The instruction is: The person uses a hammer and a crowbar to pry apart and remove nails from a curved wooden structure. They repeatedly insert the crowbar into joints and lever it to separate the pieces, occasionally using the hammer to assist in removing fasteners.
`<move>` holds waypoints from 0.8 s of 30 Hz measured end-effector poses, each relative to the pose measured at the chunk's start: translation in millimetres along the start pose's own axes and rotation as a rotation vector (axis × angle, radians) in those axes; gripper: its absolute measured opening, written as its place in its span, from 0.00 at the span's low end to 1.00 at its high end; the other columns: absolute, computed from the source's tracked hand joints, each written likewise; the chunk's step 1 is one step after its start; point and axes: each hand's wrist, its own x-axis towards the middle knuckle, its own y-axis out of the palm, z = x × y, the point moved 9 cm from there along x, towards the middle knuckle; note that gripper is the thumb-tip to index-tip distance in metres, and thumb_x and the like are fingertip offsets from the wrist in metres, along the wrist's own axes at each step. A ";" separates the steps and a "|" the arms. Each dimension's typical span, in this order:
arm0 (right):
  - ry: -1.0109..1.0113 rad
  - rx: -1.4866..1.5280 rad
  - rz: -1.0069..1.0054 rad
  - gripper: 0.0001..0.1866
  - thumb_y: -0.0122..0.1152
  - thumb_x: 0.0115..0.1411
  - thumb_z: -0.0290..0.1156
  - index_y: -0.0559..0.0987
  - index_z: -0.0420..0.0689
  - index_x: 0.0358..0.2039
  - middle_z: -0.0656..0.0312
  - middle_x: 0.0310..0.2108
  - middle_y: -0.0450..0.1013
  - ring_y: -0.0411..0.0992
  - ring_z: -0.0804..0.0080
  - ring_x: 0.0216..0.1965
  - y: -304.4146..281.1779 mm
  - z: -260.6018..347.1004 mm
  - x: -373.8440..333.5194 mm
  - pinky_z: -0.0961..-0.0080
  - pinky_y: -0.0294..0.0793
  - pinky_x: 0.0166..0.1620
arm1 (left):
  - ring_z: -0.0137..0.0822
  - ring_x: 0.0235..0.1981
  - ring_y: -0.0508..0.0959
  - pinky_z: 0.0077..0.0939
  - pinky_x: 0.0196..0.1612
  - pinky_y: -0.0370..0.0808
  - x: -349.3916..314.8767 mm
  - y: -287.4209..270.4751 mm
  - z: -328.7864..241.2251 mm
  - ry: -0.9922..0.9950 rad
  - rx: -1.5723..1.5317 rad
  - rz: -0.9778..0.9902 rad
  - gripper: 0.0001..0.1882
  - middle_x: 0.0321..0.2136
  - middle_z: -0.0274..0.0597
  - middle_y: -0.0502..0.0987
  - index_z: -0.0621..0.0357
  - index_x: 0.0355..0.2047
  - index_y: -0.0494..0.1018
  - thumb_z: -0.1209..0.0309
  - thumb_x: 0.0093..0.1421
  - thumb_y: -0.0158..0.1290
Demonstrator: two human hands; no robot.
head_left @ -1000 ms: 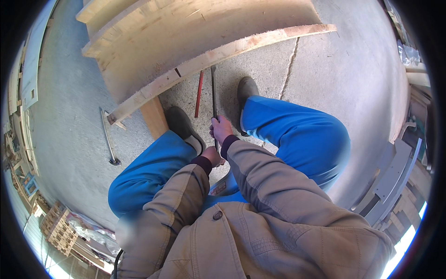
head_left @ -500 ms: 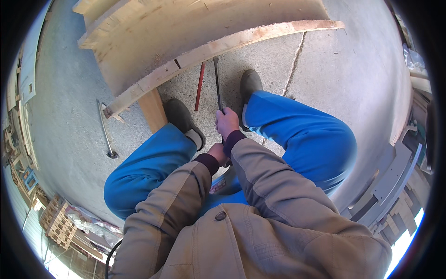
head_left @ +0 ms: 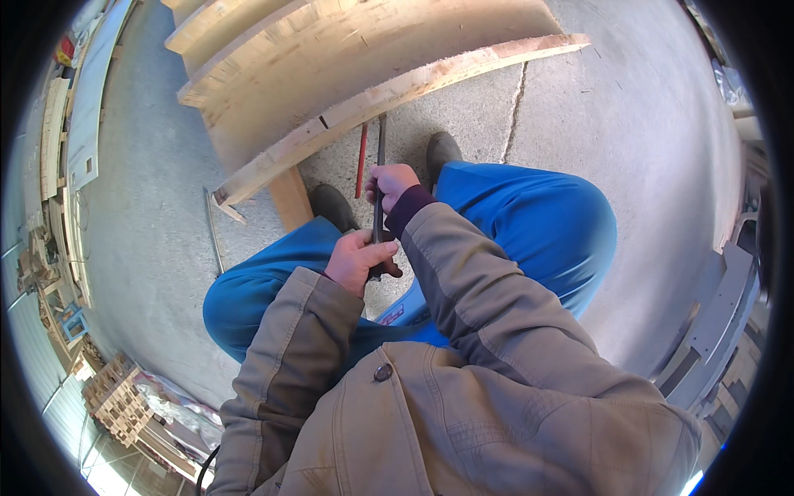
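A dark metal pry bar runs between my knees, its far tip by the lower edge of a curved wooden piece. My right hand is closed around the bar's middle. Nearer to me, my left hand grips its lower end, thumb laid across the shaft and the other fingers partly hidden. On the concrete just left of the bar lies a thin red bar, its far end under the wood. Whether the pry bar's tip touches the wood I cannot tell.
A wooden board props the curved piece near my left shoe. A slim metal rod lies beyond my left knee. Lumber stacks line the left side, grey panels the right. A crack crosses the floor.
The pry bar and both hands have come up closer to me. My left hand has turned so its thumb and back show. The view has shifted, bringing more of the wooden piece in.
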 end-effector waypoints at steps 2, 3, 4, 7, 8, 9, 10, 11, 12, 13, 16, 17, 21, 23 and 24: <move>0.022 -0.070 -0.029 0.07 0.54 0.68 0.28 0.72 0.40 0.33 0.61 0.23 0.68 0.67 0.71 0.20 -4.5 -3.7 2.9 0.72 0.70 0.22 | 0.36 0.24 0.81 0.28 0.31 0.77 -0.2 0.1 1.3 0.017 -0.003 -0.006 0.12 0.24 0.46 0.80 0.68 0.36 0.75 0.69 0.60 0.59; 0.025 -0.098 -0.029 0.07 0.54 0.68 0.28 0.72 0.40 0.32 0.61 0.22 0.68 0.66 0.71 0.20 -7.2 -5.5 5.2 0.73 0.69 0.22 | 0.36 0.25 0.81 0.29 0.33 0.78 2.7 -1.9 7.1 -0.026 0.125 -0.006 0.13 0.26 0.46 0.80 0.68 0.37 0.75 0.68 0.61 0.58; 0.017 -0.143 -0.039 0.07 0.55 0.68 0.29 0.72 0.40 0.32 0.61 0.22 0.68 0.66 0.72 0.19 -12.3 -7.5 7.4 0.73 0.69 0.21 | 0.35 0.26 0.81 0.29 0.34 0.78 6.4 -3.1 14.7 -0.070 0.241 0.009 0.14 0.27 0.46 0.80 0.68 0.39 0.75 0.67 0.62 0.56; -0.014 -0.292 -0.060 0.08 0.55 0.67 0.31 0.72 0.41 0.32 0.62 0.21 0.67 0.65 0.72 0.18 -25.4 -16.8 16.7 0.73 0.66 0.20 | 0.36 0.28 0.82 0.27 0.34 0.76 17.3 -9.1 42.1 -0.169 0.364 0.030 0.15 0.30 0.48 0.82 0.68 0.41 0.75 0.66 0.64 0.55; -0.039 -0.358 -0.081 0.09 0.56 0.67 0.31 0.72 0.41 0.32 0.62 0.21 0.67 0.65 0.72 0.18 -31.8 -20.0 19.2 0.73 0.66 0.20 | 0.36 0.28 0.82 0.27 0.33 0.76 22.2 -10.0 51.4 -0.188 0.367 0.036 0.14 0.30 0.48 0.82 0.68 0.40 0.76 0.66 0.63 0.55; -0.064 -0.420 -0.101 0.09 0.56 0.67 0.32 0.71 0.41 0.32 0.62 0.21 0.67 0.65 0.73 0.17 -37.7 -22.9 21.9 0.73 0.65 0.19 | 0.36 0.28 0.82 0.27 0.33 0.76 26.5 -12.6 62.0 -0.228 0.378 0.028 0.14 0.30 0.48 0.82 0.69 0.40 0.76 0.67 0.63 0.55; -0.071 -0.418 -0.107 0.09 0.56 0.67 0.33 0.71 0.41 0.34 0.62 0.20 0.67 0.64 0.73 0.16 -42.3 -28.2 24.8 0.72 0.63 0.19 | 0.35 0.29 0.82 0.28 0.33 0.76 32.2 -17.3 67.8 -0.235 0.498 0.015 0.14 0.30 0.47 0.82 0.70 0.38 0.77 0.67 0.59 0.58; -0.075 -0.434 -0.124 0.08 0.55 0.67 0.33 0.71 0.41 0.34 0.62 0.20 0.66 0.64 0.73 0.16 -47.7 -33.1 27.8 0.72 0.63 0.19 | 0.35 0.29 0.82 0.28 0.32 0.77 37.2 -16.1 75.3 -0.246 0.547 0.054 0.15 0.30 0.47 0.82 0.70 0.38 0.77 0.67 0.58 0.59; -0.081 -0.449 -0.134 0.08 0.55 0.67 0.32 0.71 0.42 0.34 0.62 0.20 0.66 0.63 0.73 0.16 -52.5 -38.8 30.1 0.72 0.62 0.18 | 0.35 0.29 0.82 0.28 0.32 0.77 40.5 -16.3 83.7 -0.272 0.607 0.077 0.16 0.30 0.47 0.82 0.71 0.38 0.77 0.67 0.57 0.61; -0.077 -0.466 -0.152 0.08 0.55 0.67 0.32 0.70 0.42 0.35 0.62 0.20 0.66 0.63 0.73 0.16 -57.6 -44.4 32.9 0.72 0.61 0.18 | 0.34 0.29 0.82 0.28 0.32 0.77 42.8 -17.6 92.3 -0.313 0.683 0.100 0.17 0.30 0.47 0.82 0.71 0.37 0.77 0.67 0.55 0.62; -0.132 -0.439 -0.154 0.10 0.57 0.64 0.32 0.72 0.38 0.36 0.59 0.18 0.69 0.68 0.67 0.14 -64.4 -50.7 44.9 0.65 0.65 0.16 | 0.34 0.28 0.81 0.29 0.31 0.76 51.1 -20.6 100.1 -0.304 0.691 0.114 0.20 0.28 0.46 0.82 0.72 0.35 0.78 0.64 0.53 0.65; -0.137 -0.419 -0.148 0.10 0.57 0.64 0.32 0.73 0.38 0.36 0.59 0.18 0.69 0.69 0.67 0.14 -67.0 -54.3 49.3 0.65 0.66 0.16 | 0.33 0.28 0.81 0.28 0.31 0.76 53.1 -20.0 102.4 -0.299 0.694 0.133 0.20 0.28 0.46 0.82 0.72 0.35 0.78 0.63 0.53 0.65; -0.194 -0.535 -0.212 0.12 0.58 0.63 0.34 0.76 0.36 0.35 0.53 0.21 0.73 0.72 0.63 0.17 -84.5 -62.5 69.9 0.63 0.70 0.21 | 0.34 0.23 0.80 0.31 0.27 0.74 67.1 -20.0 112.3 -0.318 0.811 0.141 0.13 0.25 0.46 0.82 0.71 0.33 0.77 0.71 0.55 0.64; -0.180 -0.588 -0.251 0.14 0.58 0.63 0.35 0.78 0.34 0.36 0.49 0.25 0.76 0.77 0.58 0.23 -97.6 -71.9 81.7 0.61 0.75 0.28 | 0.34 0.22 0.80 0.30 0.27 0.74 72.6 -22.1 118.9 -0.338 0.883 0.138 0.12 0.24 0.45 0.82 0.69 0.31 0.78 0.71 0.54 0.65; -0.219 -0.625 -0.261 0.14 0.59 0.62 0.35 0.78 0.34 0.37 0.47 0.27 0.77 0.77 0.56 0.27 -100.4 -73.1 87.5 0.60 0.75 0.32 | 0.34 0.22 0.79 0.30 0.27 0.73 74.6 -22.2 123.8 -0.363 0.858 0.146 0.12 0.24 0.45 0.82 0.68 0.31 0.78 0.70 0.53 0.66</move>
